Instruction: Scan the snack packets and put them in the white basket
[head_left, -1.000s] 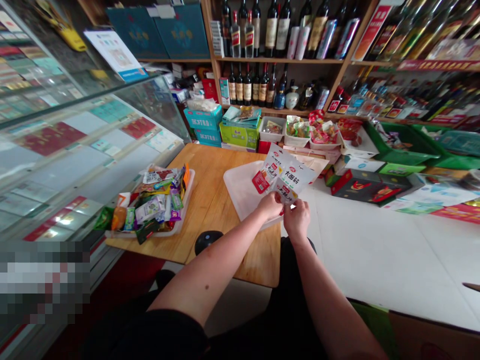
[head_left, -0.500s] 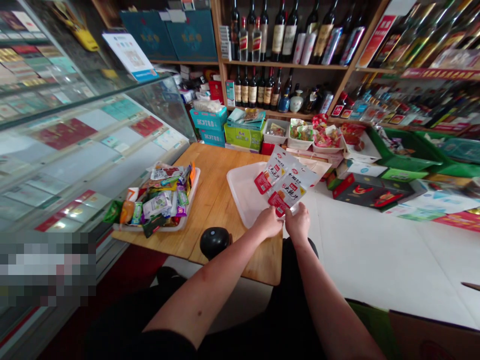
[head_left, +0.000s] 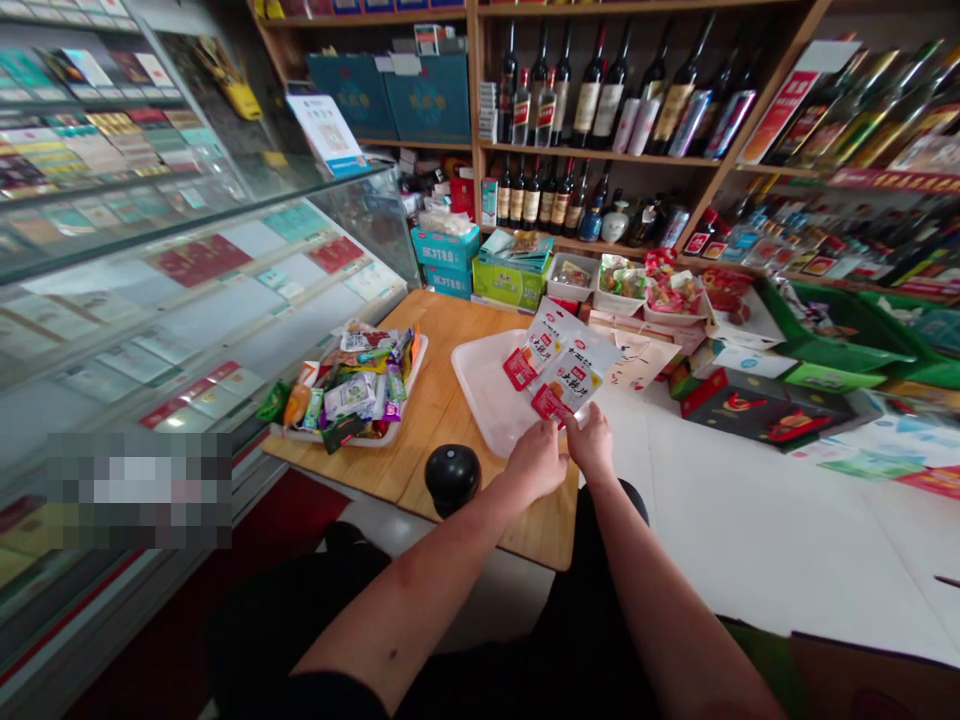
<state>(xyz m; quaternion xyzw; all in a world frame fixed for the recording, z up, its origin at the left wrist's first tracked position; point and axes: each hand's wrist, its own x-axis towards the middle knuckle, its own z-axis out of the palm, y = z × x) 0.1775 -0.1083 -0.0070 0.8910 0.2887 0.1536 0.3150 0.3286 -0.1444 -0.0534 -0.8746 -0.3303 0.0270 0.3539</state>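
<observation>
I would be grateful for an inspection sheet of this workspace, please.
Surface: wooden table, bare between the two trays.
Job's things: nearer packet and farther packet, silver and red, over the white tray.
Clutter: wrapped snacks heaped in another tray; black rounded object near the table's front edge.
Hands: left hand and right hand, both closed at the nearer packet's lower edge.
Cables: nothing seen.
Surroundings: glass display case at left; bottles on shelves behind.

The left grip (head_left: 536, 461) and right grip (head_left: 591, 442) hold a silver-and-red packet (head_left: 570, 380) over a white tray (head_left: 484, 392).
</observation>
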